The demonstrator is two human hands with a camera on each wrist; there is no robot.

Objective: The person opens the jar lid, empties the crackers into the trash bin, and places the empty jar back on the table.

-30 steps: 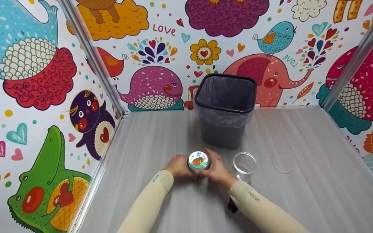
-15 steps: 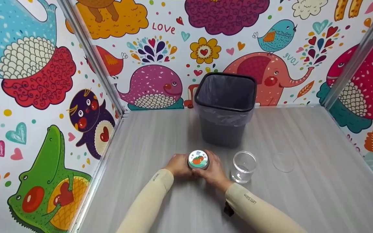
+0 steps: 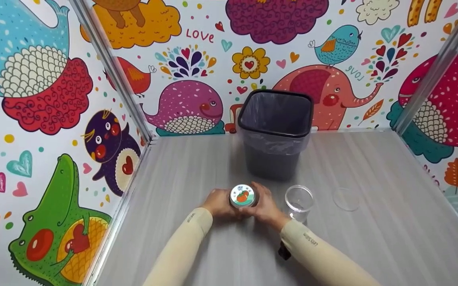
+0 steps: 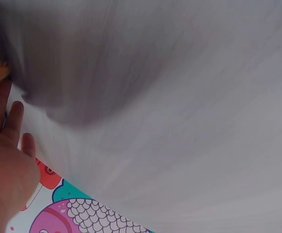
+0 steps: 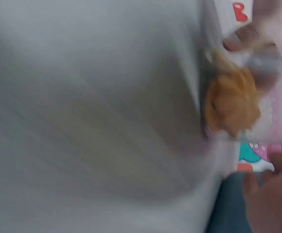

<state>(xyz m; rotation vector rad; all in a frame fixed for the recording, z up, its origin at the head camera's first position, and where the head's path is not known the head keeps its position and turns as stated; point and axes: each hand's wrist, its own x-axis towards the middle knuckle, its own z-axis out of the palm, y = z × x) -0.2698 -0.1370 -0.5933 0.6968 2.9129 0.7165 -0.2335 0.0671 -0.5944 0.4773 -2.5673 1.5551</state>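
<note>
Just below the middle of the head view, a clear-walled round jar [image 3: 243, 197] with a flat white-and-green lid [image 3: 242, 195], printed with orange fruit, sits between two bare hands. The right hand [image 3: 267, 207] holds it, thumb across the near edge just under the lid and fingers bent around the far side. The left hand [image 3: 218, 203] holds the opposite side. At the left edge of the left wrist view its visible fingers are fairly straight and slightly parted; I can't see how tightly they press.

Towards the right of the right wrist view, crumpled orange pieces [image 5: 233, 104] show through the wall, though the blur hides what they are. I'd expect the filled jar to be light to moderate in weight, stiff, and a little slippery on its smooth side; whether it's plastic or glass I can't tell. The best hold looks to be one hand low around the body, the other at the lid's rim.

Right of centre stands a clear open cylindrical container [image 3: 299, 217], with a thin transparent disc [image 3: 346, 200] lying farther right. A grey bin with a black rim and thin liner [image 3: 272, 161] stands above them in the frame.
</note>
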